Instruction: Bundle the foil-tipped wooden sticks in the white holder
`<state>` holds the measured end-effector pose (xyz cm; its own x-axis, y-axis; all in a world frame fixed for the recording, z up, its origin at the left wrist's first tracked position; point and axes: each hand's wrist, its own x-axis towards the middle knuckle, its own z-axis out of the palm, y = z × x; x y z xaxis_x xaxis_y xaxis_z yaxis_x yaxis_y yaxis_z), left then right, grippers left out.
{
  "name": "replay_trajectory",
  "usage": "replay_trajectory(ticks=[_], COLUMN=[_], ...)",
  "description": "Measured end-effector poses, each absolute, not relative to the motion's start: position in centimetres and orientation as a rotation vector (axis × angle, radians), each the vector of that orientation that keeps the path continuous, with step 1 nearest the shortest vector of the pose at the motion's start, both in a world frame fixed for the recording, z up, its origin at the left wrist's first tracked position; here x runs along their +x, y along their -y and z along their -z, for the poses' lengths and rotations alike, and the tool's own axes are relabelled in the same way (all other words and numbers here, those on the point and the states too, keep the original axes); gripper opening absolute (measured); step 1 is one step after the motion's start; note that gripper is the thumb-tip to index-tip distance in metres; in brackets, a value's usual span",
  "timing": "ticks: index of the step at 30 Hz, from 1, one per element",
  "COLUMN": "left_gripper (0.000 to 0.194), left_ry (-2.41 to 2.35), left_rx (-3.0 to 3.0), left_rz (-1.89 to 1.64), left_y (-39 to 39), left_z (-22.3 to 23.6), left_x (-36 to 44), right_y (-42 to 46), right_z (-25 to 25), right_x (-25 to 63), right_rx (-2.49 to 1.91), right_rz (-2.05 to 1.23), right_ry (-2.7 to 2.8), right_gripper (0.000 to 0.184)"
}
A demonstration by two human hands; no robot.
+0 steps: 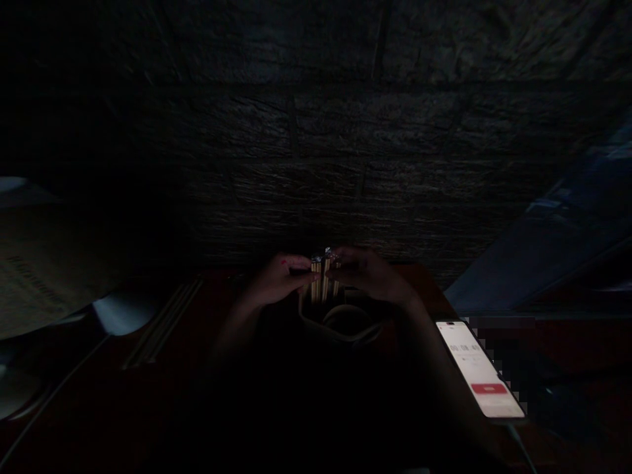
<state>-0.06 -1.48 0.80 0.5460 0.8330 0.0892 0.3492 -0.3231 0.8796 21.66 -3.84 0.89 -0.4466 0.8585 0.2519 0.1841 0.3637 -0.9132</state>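
In the dim middle of the head view, several thin pale sticks (324, 282) with shiny silvery tops stand upright, close together. From the left, my left hand (282, 278) pinches this bunch near the tops with thumb and fingers. On the other side my right hand (364, 273) grips it too, with its thumb across the front. The sticks' lower ends go down into or behind a dark container (316, 324) with a pale curved rim; darkness hides which. A round, ring-like shape (348, 309) shows by the rim.
More long thin sticks (165, 322) lie on the dark reddish table (197, 388) to the left. Beyond them are a printed brown bag (44, 270) and a thin cable (59, 388). A lit phone (481, 368) with a cord lies at right. A brick wall (316, 131) rises behind.
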Motion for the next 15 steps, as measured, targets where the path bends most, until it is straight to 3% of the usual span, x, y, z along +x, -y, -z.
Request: replay_trajectory(ticks=[15], left_gripper=[0.019], left_ry=[-0.96], left_rx=[1.878], left_rz=[-0.68], left_y=[1.2], left_z=[-0.2], left_x=[-0.2], right_y=[3.4], right_z=[0.1], right_x=[21.4], right_rx=[-0.978], right_rz=[-1.112], right_ry=[1.875], right_gripper=[0.022])
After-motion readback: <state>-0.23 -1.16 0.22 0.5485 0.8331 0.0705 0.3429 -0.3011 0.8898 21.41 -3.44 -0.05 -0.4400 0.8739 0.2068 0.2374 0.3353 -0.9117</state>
